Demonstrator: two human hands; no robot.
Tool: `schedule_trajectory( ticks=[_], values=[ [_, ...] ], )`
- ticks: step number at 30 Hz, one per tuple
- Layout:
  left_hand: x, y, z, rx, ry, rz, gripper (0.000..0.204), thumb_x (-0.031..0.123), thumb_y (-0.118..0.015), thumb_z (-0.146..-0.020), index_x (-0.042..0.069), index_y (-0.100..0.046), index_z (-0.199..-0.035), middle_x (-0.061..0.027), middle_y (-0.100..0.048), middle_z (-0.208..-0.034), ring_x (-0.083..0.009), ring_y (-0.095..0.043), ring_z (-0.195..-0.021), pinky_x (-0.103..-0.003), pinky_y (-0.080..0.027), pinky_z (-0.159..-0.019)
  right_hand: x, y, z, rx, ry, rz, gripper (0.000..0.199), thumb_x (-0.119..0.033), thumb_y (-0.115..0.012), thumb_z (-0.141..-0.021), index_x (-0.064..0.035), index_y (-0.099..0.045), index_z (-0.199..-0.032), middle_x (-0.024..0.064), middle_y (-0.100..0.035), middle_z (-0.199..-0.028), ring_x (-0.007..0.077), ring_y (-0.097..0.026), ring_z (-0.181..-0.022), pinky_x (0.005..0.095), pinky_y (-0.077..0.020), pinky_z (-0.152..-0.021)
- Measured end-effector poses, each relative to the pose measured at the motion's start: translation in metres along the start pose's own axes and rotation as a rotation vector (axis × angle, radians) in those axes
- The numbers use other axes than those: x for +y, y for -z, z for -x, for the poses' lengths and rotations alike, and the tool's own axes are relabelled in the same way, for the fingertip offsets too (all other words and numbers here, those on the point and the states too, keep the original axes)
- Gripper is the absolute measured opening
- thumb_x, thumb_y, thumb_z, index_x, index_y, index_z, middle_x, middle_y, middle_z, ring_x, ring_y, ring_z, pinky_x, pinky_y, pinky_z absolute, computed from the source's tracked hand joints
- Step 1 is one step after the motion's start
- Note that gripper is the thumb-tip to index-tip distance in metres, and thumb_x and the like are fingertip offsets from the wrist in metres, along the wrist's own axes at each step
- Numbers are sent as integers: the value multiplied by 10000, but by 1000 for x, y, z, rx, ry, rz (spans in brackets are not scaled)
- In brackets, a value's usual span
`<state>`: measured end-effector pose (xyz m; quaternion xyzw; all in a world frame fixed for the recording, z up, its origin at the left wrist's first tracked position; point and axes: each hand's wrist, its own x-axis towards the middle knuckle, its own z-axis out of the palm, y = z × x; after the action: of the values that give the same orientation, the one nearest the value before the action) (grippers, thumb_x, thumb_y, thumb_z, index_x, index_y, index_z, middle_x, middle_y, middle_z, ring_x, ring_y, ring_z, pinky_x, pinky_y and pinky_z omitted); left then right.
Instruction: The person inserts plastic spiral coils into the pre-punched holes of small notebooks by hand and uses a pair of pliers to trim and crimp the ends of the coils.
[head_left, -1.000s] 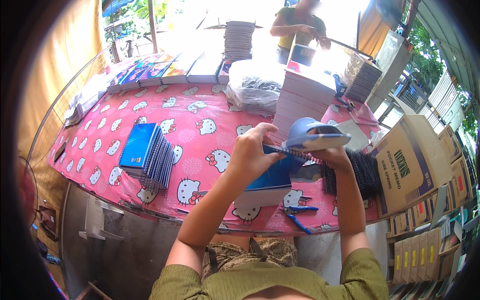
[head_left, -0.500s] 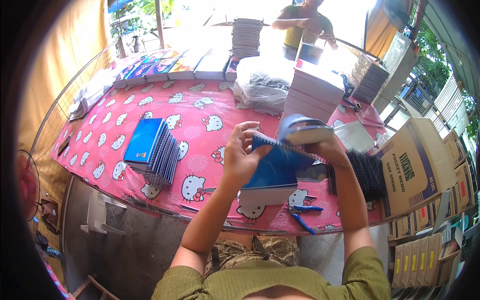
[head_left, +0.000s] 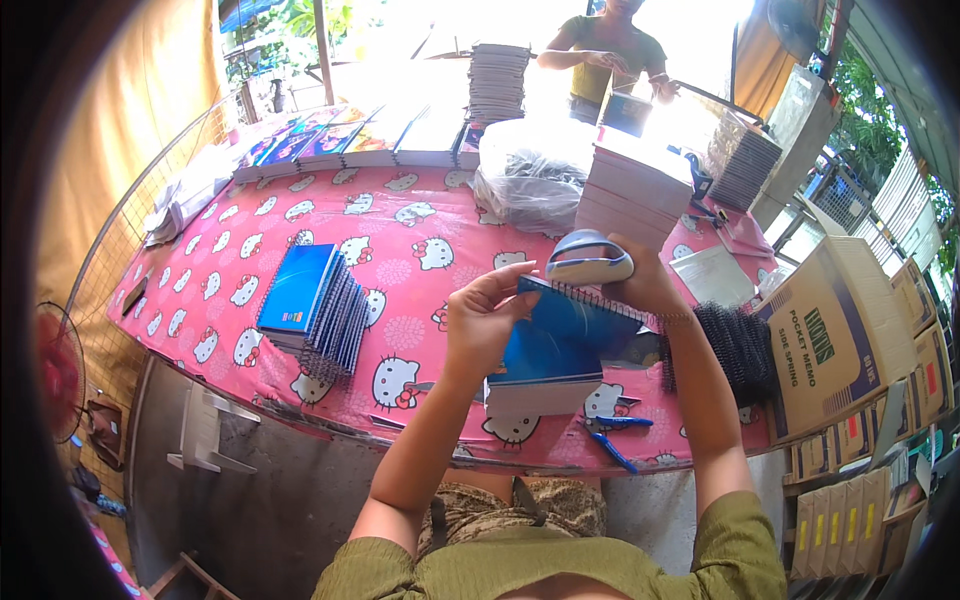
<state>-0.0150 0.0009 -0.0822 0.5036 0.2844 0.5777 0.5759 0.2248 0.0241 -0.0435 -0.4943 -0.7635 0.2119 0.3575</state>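
Note:
My left hand pinches the upper left corner of a blue-covered notebook, raised over a small stack of similar ones. A black spiral coil runs along the notebook's top edge and sticks out past its right end. In my right hand is a rounded blue-and-white hand tool, just above the coiled edge; I cannot tell whether it touches. My right fingers are partly hidden behind the tool. Blue-handled pliers lie near the table's front edge.
A stack of finished spiral notebooks stands left on the pink table cover. To the right are black spiral coils and a cardboard box. Paper stacks and a plastic bag stand farther back. Another person works across the table.
The blue-and-white tool has tilted and come slightly lower and to the left relative to the notebook's edge. My left hand keeps its pinch on the corner. The whole view has shifted slightly.

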Motion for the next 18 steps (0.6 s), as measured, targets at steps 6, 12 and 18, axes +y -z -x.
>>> schedule_trajectory(
  ticks=[6, 12, 18],
  values=[
    [-2, 6, 0, 1, -88, -48, 348, -103, -654, -823, -7, -653, -1157, -90, -689, -979, -131, -661, -865, -251, -558, -728, -6, -3, 5, 6, -73, -137, 393, 6, -703, -615, -19, -637, -1002, 59, -666, -910, 143, -604, -861, 308, -485, -774],
    [-5, 5, -1, 1, -56, -39, 375, -109, -662, -811, 16, -660, -1165, -68, -691, -966, -113, -650, -854, -238, -548, -747, 3, -5, -3, -3, 55, 29, 293, -9, -675, -650, -48, -613, -933, 57, -656, -831, 136, -588, -774, 310, -475, -703],
    [3, 11, 3, 14, -36, -33, 321, -96, -685, -801, 27, -697, -1098, -57, -702, -913, -100, -648, -833, -225, -540, -743, -8, -2, 0, -68, -60, -92, 481, -74, -732, -666, -67, -612, -1132, 116, -679, -981, 150, -620, -912, 311, -496, -808]
  ],
)
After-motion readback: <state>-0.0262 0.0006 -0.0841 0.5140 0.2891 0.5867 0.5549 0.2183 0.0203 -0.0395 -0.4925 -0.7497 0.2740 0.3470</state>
